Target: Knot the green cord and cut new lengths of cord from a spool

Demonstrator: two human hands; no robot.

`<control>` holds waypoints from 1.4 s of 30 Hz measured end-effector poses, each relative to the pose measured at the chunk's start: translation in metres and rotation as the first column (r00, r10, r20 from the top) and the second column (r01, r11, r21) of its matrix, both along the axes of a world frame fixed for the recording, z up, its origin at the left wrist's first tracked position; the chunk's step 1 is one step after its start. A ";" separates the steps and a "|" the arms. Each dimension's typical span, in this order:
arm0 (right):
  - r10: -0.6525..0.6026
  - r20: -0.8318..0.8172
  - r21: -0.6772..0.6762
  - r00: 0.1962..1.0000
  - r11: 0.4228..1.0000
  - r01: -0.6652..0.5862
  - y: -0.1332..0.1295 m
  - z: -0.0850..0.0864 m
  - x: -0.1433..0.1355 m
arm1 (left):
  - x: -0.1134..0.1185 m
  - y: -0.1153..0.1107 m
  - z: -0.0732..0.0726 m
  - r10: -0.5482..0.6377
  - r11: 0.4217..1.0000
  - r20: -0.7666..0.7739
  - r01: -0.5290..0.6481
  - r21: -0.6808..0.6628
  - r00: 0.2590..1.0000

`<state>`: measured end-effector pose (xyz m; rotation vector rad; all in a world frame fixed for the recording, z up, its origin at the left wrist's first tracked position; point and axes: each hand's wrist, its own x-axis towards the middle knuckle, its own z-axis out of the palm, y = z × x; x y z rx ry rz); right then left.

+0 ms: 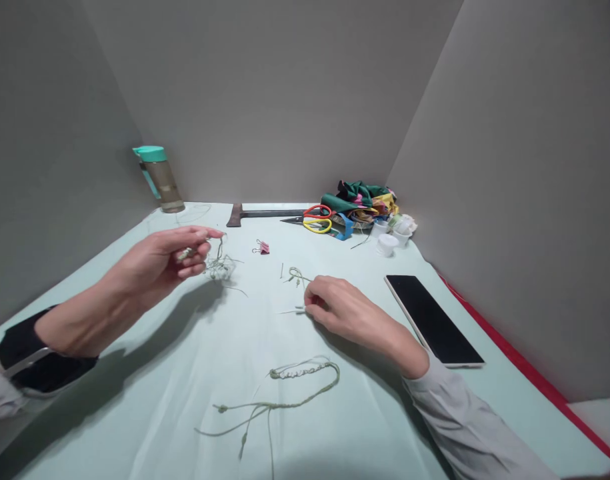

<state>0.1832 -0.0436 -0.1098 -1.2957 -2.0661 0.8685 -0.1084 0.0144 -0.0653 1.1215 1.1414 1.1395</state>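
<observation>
My left hand (157,260) is raised over the table, its fingers curled around thin green cords (221,265) that dangle in a tangle from the fingertips. A pale bit shows between its fingers. Lower on the right, my right hand (345,307) rests near the cloth with fingers closed at a short looped green cord (295,272); whether it grips the cord is hidden. Beside those fingers lies a small pale piece with a thin point (299,310). A braided green cord bracelet (305,400) with loose knotted ends lies in front, touched by neither hand.
A pink binder clip (263,247), a hammer-like tool (235,215) and red-and-yellow-handled scissors (317,225) lie farther back. Colourful fabric (359,197) and white jars (387,245) stand back right. A bottle (162,180) is back left; a phone-like black slab (432,320) lies right.
</observation>
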 end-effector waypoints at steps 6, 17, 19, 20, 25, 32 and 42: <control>-0.050 -0.369 -0.117 0.928 0.993 0.007 0.002 0.016 0.000 | 0.025 -0.023 -0.009 -0.163 0.985 -0.032 0.165 0.044 0.986; -0.064 -0.663 -0.207 0.746 0.973 -0.100 0.002 0.008 -0.005 | 0.064 -0.035 -0.026 -0.311 0.913 -0.279 0.367 0.176 0.908; -0.066 -0.678 -0.195 0.732 0.976 -0.092 0.003 0.008 -0.005 | 0.066 -0.034 -0.029 -0.283 0.907 -0.343 0.366 0.207 0.896; -0.071 -0.684 -0.193 0.726 0.977 -0.086 0.003 0.009 -0.004 | 0.066 -0.034 -0.030 -0.255 0.907 -0.377 0.356 0.227 0.891; -0.089 -0.694 -0.191 0.714 0.979 -0.064 -0.001 0.012 -0.006 | 0.062 -0.032 -0.029 0.005 0.885 -0.454 0.208 0.416 0.891; -0.066 -0.668 -0.195 0.742 0.977 -0.089 -0.005 0.012 -0.010 | 0.069 -0.037 -0.028 -0.145 0.890 -0.418 0.303 0.341 0.897; -0.059 -0.681 -0.110 0.730 0.994 -0.022 -0.005 0.010 -0.020 | 0.073 -0.042 -0.036 -0.320 0.898 -0.398 0.409 0.162 0.860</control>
